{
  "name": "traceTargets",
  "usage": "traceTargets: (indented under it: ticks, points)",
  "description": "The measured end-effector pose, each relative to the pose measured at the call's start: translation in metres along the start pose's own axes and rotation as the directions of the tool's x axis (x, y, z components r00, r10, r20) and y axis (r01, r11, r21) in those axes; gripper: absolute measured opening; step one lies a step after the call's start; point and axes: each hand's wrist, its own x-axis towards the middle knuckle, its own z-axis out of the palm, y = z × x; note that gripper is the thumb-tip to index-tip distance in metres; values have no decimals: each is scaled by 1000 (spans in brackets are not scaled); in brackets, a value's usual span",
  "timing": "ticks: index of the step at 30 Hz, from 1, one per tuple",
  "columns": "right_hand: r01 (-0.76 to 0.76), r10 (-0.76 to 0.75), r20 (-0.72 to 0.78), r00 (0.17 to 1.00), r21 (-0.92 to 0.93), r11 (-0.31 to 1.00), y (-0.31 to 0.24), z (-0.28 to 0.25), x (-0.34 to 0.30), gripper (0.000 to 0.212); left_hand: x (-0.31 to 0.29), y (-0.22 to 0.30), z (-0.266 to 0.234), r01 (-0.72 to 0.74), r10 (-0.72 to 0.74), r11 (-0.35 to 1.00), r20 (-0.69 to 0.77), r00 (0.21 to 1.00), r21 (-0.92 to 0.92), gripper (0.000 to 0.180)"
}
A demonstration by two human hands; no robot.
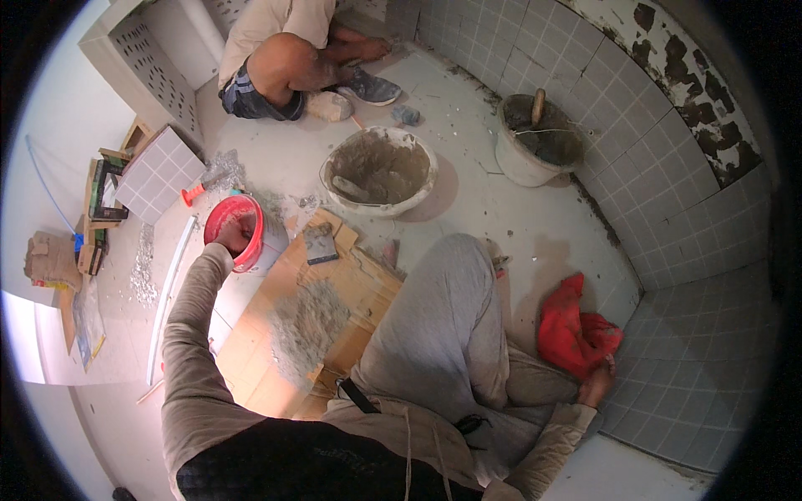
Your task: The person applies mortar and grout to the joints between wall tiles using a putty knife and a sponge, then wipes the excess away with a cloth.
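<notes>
My left arm stretches out to a red bucket (260, 250). Inside its rim is my left hand (239, 235), its fingers hidden down in the bucket. On my other side, by the tiled wall, my right hand (596, 384) grips the lower edge of a crumpled red cloth (570, 327), which rests on the floor. Grey mortar powder (307, 326) is heaped on a flattened cardboard sheet (259, 352) between my left arm and my bent leg. A dark flat block (320, 245) lies on the cardboard near the bucket.
Ahead stands a white tub of wet mortar (426, 181); another bucket (520, 161) with a wooden-handled tool is by the tiled wall (610, 159). A person (284, 67) sits on the floor beyond. A loose tile (160, 175) and an orange-handled tool (193, 194) are at the left.
</notes>
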Motion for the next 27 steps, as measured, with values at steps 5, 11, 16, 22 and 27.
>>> traceTargets:
  ticks: [5,11,16,22,27]
  points:
    - [65,-67,-72,995,-31,997,0,6,-2,26,-5,-2,-4,-120,110,974,62,992,193,31]
    - [56,-58,-72,996,-29,998,-14,21,-15,25,-2,-1,-1,-91,97,938,-2,995,333,30]
    - [-2,4,-53,999,41,999,-18,25,-18,27,-1,11,-7,26,-107,824,111,988,566,31]
    - [-46,53,-82,995,83,995,-17,22,-14,25,-5,19,-9,2,-67,816,91,994,578,30]
    - [-21,24,-74,997,44,999,-14,17,-10,25,-2,6,-3,5,-41,840,55,998,543,30]
